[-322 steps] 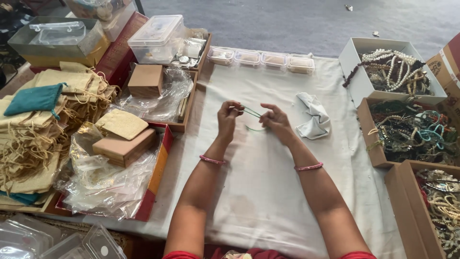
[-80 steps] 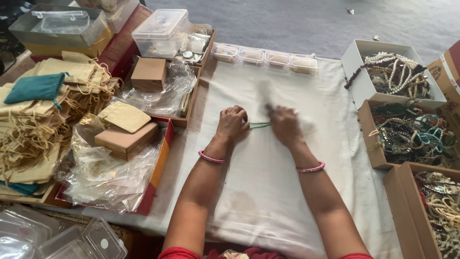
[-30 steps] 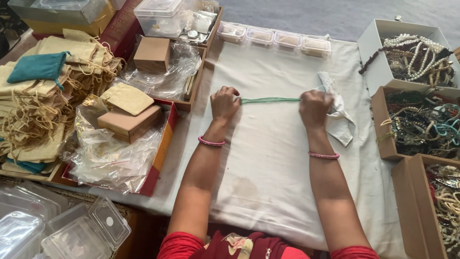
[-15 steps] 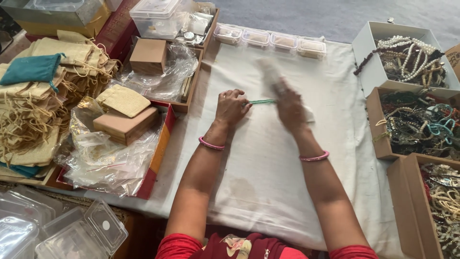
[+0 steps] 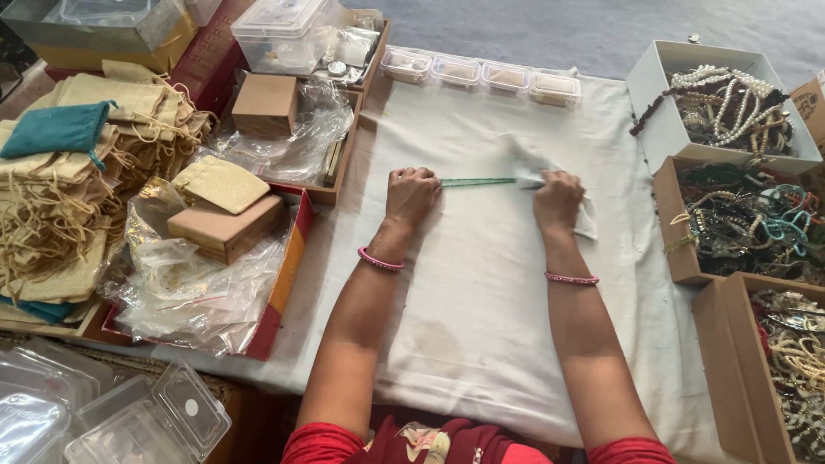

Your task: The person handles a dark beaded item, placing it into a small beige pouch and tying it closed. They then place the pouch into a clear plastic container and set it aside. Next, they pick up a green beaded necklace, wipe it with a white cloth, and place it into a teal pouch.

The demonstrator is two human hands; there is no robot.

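Note:
A thin green bead string (image 5: 478,182) lies stretched flat on the white table cloth (image 5: 481,318). My left hand (image 5: 412,193) is closed on its left end, pressing it down. At the string's right end, my right hand (image 5: 557,198) grips a crumpled white cloth (image 5: 526,159) and holds it over the beads. Each wrist carries a pink bangle.
Open boxes of pearl and bead necklaces (image 5: 726,107) stand along the right edge. Four small clear tubs (image 5: 481,76) line the far edge. On the left are cardboard boxes (image 5: 225,230), plastic wrap, beige drawstring pouches (image 5: 103,137) and clear plastic cases (image 5: 129,421).
My right hand with the cloth has slid right along the string, from near the left hand to the string's right end. The left hand has stayed put.

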